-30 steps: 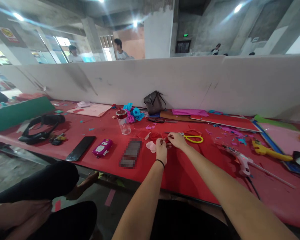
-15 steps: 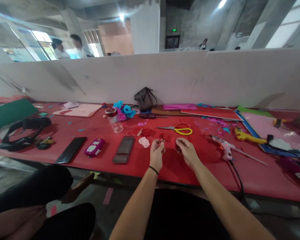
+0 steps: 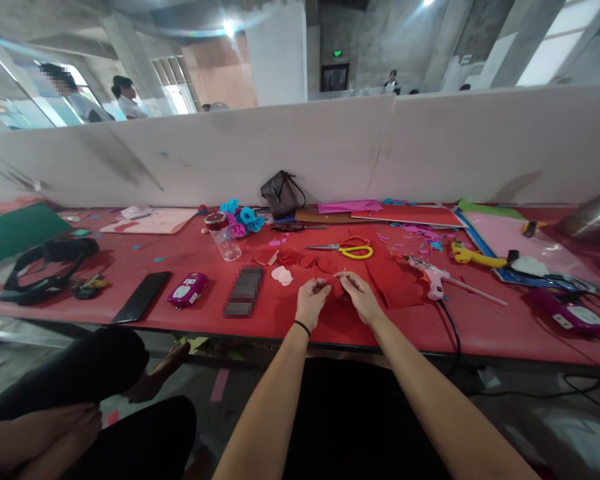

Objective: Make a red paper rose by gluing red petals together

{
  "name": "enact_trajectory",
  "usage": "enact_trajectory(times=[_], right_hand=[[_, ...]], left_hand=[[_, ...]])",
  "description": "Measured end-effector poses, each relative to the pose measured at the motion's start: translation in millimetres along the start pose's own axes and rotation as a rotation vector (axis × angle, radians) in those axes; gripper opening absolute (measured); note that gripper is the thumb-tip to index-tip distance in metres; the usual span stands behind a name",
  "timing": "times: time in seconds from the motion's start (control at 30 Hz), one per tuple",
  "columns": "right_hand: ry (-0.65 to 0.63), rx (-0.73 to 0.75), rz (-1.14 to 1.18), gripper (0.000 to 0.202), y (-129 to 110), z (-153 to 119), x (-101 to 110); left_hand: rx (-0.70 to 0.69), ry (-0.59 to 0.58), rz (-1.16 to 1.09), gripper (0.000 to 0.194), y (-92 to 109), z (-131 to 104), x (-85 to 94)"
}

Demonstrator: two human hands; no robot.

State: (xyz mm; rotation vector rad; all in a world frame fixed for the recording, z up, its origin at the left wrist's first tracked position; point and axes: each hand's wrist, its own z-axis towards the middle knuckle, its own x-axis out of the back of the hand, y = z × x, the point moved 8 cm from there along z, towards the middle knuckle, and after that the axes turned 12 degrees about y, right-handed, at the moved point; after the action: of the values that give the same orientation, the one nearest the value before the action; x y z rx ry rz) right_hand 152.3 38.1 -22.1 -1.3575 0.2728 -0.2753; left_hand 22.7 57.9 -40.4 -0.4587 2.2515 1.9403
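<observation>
My left hand [image 3: 312, 301], with a black band at its wrist, is closed in a pinch on something red and thin, probably paper. Close beside it, my right hand [image 3: 359, 297] has its fingers pressed together, and what they hold is too small to name. Red paper [image 3: 393, 277] lies under and to the right of my hands. Beyond them lie scissors [image 3: 355, 251] with yellow handles. Pale petal-shaped pieces [image 3: 282, 275] rest left of my left hand. A glue gun [image 3: 434, 279] with a clear stick lies to the right.
A dark phone [image 3: 244, 292], a purple power block [image 3: 187, 291], a black tablet-like slab [image 3: 143, 297] and a glass jar [image 3: 224, 238] stand left. Blue and pink paper flowers [image 3: 243, 219] and a dark bag [image 3: 281, 195] are behind. A seated person's legs [image 3: 80, 373] are at lower left.
My right hand has moved in toward my left, and the gap between them is narrower. The view has shifted slightly to the right. People in the background have moved.
</observation>
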Motion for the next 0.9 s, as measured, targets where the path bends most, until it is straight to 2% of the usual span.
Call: enact_trajectory(times=[0.1, 0.27, 0.43, 0.57, 0.63, 0.67, 0.77, 0.83, 0.87, 0.9], right_hand=[[-0.024, 0.000, 0.044, 0.032, 0, -1, -2], [0.047, -0.001, 0.020, 0.028, 6, 2, 5], [-0.005, 0.040, -0.071, 0.024, 5, 1, -2], [0.116, 0.100, -0.160, 0.023, -3, -2, 5], [0.194, 0.150, -0.212, 0.024, -12, -2, 25], [0.244, 0.183, -0.262, 0.025, -18, -1, 42], [0.510, 0.277, -0.621, 0.025, -38, 6, 120], [0.634, 0.173, -0.935, 0.020, -38, 16, 174], [0.644, 0.057, -1.050, 0.019, -32, 23, 197], [0.586, -0.052, -1.123, 0.019, -23, 29, 213]], left_hand=[[-0.032, -0.023, -0.011, 0.025, 2, -1, -2.1], [-0.037, -0.013, 0.010, 0.033, 3, 0, -1.4], [-0.062, -0.023, 0.080, 0.030, 2, 2, -2.6], [-0.091, -0.022, 0.096, 0.029, 1, 3, -2.0], [-0.084, -0.015, 0.068, 0.029, 2, 3, -0.3], [-0.076, -0.014, 0.052, 0.030, 2, 2, 0.6], [-0.054, -0.041, 0.087, 0.030, 4, 2, 1.6], [-0.050, -0.073, 0.167, 0.027, 5, 3, 1.3], [-0.051, -0.084, 0.207, 0.024, 6, 5, 1.5], [-0.051, -0.086, 0.248, 0.021, 6, 7, 2.3]])
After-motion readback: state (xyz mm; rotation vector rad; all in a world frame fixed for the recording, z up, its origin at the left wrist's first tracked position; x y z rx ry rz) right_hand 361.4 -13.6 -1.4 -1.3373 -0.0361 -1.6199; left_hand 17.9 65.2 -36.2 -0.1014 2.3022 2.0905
